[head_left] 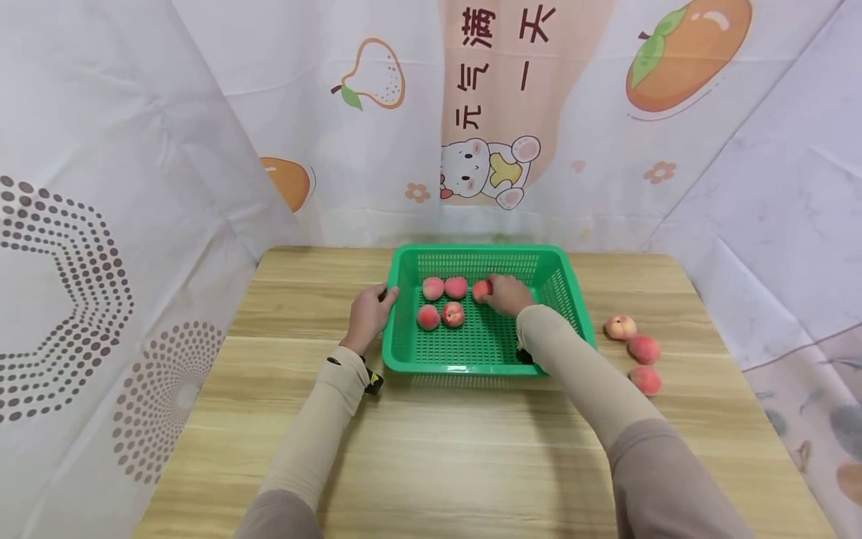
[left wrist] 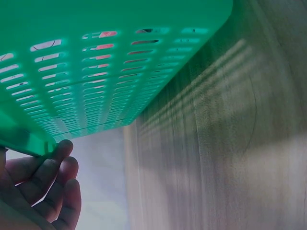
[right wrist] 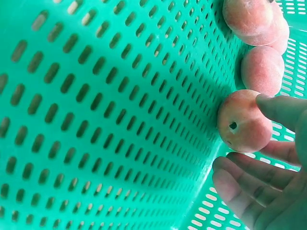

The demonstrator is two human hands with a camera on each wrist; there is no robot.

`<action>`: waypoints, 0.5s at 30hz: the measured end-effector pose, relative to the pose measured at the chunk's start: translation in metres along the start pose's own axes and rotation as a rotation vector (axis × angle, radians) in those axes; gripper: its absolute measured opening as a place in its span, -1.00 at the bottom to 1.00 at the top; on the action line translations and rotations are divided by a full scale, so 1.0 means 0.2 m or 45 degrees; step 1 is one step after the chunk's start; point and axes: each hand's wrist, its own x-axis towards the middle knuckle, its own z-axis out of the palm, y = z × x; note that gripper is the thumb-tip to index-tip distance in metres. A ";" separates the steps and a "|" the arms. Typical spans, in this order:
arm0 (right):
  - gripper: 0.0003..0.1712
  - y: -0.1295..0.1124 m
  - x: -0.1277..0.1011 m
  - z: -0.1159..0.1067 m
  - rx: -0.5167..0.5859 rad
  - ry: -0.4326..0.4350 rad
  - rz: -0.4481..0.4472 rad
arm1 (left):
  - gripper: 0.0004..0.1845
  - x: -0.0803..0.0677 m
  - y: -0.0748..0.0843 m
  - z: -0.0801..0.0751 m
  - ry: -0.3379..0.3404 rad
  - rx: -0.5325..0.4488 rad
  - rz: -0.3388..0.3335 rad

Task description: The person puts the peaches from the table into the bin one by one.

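Peach (head_left: 481, 290) number five sits at the far row of the green basket (head_left: 471, 258), pinched in my right hand. Starting from the left side of the table (head_left: 431, 449): my left hand (head_left: 369, 313) rests against the basket's left rim, thumb up over the edge and fingers curled under the lip, as the left wrist view shows with fingertips (left wrist: 60, 153) touching the underside. I judge that grip is there to keep the light basket from sliding while fruit goes in.

Moving right, four peaches (head_left: 442, 302) already lie on the basket floor in two neat pairs, close together near the back. Just right of them my right hand (head_left: 506, 294) is closed around the fifth peach; the right wrist view shows it (right wrist: 244, 121) with its stem hole facing the camera and fingers (right wrist: 249, 167) beneath it. Whether it already touches the mesh floor I cannot quite tell from here.

Farther right, outside the basket, three more peaches (head_left: 637, 352) wait in a line on the wood, well apart from the rim.
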 end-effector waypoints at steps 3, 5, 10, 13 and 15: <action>-0.61 0.00 0.00 -0.02 -0.007 0.010 -0.009 | -0.49 0.00 0.00 0.00 -0.006 -0.008 -0.002; -0.68 0.00 -0.01 -0.03 -0.010 0.022 -0.021 | -0.49 0.00 0.00 0.00 -0.005 -0.009 0.006; -0.66 0.01 -0.01 -0.07 -0.016 0.005 -0.038 | -0.48 0.00 0.00 0.00 0.004 -0.010 0.027; -0.50 0.02 -0.02 -0.09 -0.016 -0.033 -0.028 | -0.49 0.00 0.00 0.00 0.006 -0.012 0.031; -0.39 0.04 -0.02 -0.11 -0.012 -0.044 -0.016 | -0.50 0.00 0.00 0.00 0.004 -0.010 0.033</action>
